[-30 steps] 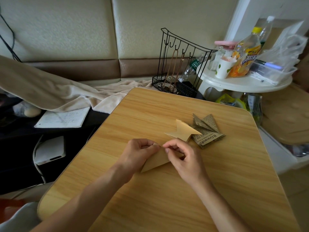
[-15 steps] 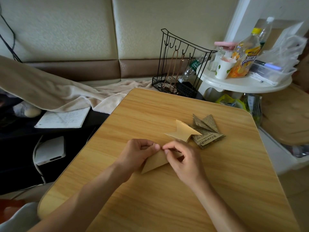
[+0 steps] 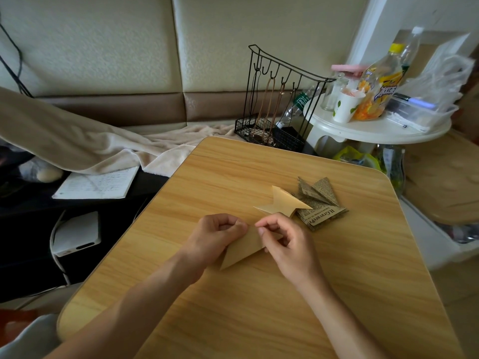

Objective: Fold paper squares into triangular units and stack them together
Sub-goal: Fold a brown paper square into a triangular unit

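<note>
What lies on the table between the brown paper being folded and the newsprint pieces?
In the head view, a folded tan paper unit lies between the brown paper and the newsprint pieces, overlapping the newsprint's near edge.

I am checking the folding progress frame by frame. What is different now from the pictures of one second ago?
Very little. The right hand shifted its thumb and forefinger slightly along the top edge of the brown paper piece; the left hand stayed pinching that edge beside it. The piece stayed flat on the table. The tan folded unit and the newsprint units did not move.
</note>
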Motion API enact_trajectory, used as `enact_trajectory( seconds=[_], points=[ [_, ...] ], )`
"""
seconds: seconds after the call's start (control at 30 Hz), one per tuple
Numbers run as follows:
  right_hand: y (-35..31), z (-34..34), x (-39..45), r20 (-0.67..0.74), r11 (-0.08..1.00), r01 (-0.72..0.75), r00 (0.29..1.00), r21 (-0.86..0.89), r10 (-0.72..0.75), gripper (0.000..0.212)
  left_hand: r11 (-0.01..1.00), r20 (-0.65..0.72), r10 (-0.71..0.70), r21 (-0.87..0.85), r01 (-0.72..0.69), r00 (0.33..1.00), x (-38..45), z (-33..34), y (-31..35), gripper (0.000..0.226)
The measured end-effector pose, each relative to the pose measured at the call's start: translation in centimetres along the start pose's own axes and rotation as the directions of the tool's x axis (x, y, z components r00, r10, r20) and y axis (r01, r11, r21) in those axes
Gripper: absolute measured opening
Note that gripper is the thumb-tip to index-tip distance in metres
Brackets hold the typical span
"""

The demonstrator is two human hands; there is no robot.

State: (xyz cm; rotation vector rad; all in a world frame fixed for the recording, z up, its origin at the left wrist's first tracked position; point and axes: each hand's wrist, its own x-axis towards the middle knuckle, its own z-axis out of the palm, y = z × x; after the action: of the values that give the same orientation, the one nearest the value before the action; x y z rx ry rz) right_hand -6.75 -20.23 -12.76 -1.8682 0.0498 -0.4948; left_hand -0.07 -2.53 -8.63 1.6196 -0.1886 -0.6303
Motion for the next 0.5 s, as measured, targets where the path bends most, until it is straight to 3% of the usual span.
enact_trajectory(
  seconds=[0.23, 0.5],
  points=[
    [-0.3, -0.1, -0.1, 0.012, 0.999, 0.037, 0.999, -0.010, -0.037, 0.009, 0.999, 0.047, 0.021, 0.028, -0.022, 0.999, -0.2, 0.1, 0.0, 0.019],
    [-1.2, -0.2, 0.0, 0.037, 0.961, 0.208, 0.978, -0.180, -0.204, 0.025, 1.000, 0.016, -0.014, 0.003, 0.014, 1.000, 0.0, -0.1, -0.1, 0.011]
  ],
)
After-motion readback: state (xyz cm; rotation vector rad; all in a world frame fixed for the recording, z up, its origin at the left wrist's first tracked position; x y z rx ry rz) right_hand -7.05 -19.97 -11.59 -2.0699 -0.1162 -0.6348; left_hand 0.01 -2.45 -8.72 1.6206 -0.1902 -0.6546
